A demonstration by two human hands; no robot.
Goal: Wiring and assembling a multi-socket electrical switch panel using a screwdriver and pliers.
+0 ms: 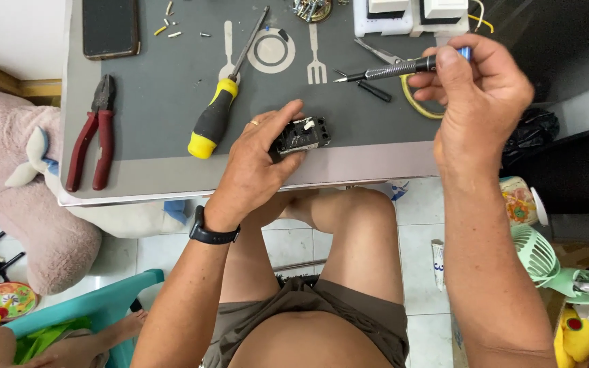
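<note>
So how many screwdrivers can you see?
2. A big yellow and black screwdriver lies on the table; a thin dark screwdriver is in the right hand. Others may be hidden.

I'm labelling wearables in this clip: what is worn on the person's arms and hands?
Both arms are bare, with no sleeves or gloves. The left hand has a thin gold-coloured ring on one finger, and a black band watch wraps that wrist. The right hand wears nothing visible.
</note>
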